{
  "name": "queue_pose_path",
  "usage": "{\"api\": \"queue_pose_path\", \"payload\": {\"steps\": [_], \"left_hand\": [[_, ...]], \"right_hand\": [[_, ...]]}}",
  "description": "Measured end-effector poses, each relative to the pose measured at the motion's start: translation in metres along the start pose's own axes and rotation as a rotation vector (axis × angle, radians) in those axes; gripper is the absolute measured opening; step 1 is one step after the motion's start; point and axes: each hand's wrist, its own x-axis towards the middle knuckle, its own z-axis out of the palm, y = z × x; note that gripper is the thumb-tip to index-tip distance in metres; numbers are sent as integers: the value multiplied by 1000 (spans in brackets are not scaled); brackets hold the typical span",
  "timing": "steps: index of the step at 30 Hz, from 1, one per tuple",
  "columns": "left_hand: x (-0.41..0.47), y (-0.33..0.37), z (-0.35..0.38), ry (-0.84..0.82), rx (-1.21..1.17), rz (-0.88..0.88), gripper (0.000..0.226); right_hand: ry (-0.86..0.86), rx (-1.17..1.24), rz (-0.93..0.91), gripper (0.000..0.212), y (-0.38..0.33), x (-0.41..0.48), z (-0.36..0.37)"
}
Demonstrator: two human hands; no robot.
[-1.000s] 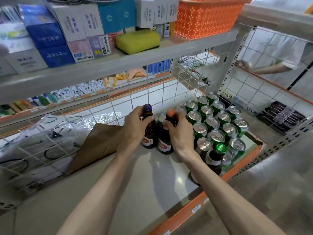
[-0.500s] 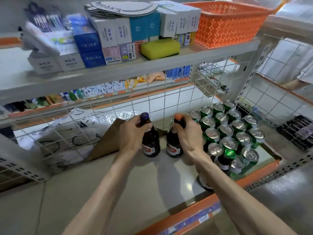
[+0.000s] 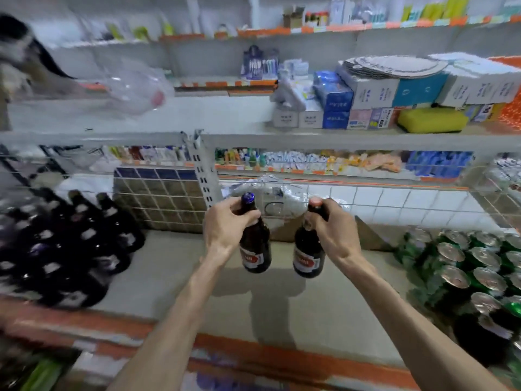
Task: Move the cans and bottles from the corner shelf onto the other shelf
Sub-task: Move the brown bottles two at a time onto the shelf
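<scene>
While both forearms reached forward, the left hand (image 3: 225,227) gripped the neck of a blue-capped bottle (image 3: 255,244) and the right hand (image 3: 335,230) an orange-capped bottle (image 3: 308,249), both lifted above the shelf (image 3: 174,272). Green cans (image 3: 465,266) clustered at 3 o'clock; dark bottles (image 3: 70,244) stood blurred at 9 o'clock.

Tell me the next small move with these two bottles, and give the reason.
Probably carry both bottles leftward. The left hand grips the blue-capped bottle by its neck, the right hand the red-capped bottle; both look lifted clear of the shelf. The dark bottles already grouped at left mark where they likely go.
</scene>
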Motion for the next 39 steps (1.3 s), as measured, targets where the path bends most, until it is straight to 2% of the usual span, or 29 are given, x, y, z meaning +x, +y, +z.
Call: {"api": "queue_pose_path", "payload": {"steps": [4,10,14,19,27,34,39], "left_hand": [[-3,-30,-64,130,34,-55,39],[-4,-81,-140,159,-41,-154,33],[3,-106,-179,132,-43,-164,19],[28,-140,-217,62,-28,-133,18],[63,-185,-243,-9,-22,-100,24],[74,-218,-235,5,-39,-123,35],[80,-236,-229,5,-39,-131,41]], "right_hand": [[-85,36,-99,9,-45,-2,47],[-185,49,-211,9,-104,-8,113],[-216,84,-204,6,-137,-14,153],[-212,86,-162,6,-170,-19,203],[-165,115,-109,16,-200,-8,262],[-192,30,-122,6,-199,8,305],[-208,67,-123,15,-195,14,337]]}}
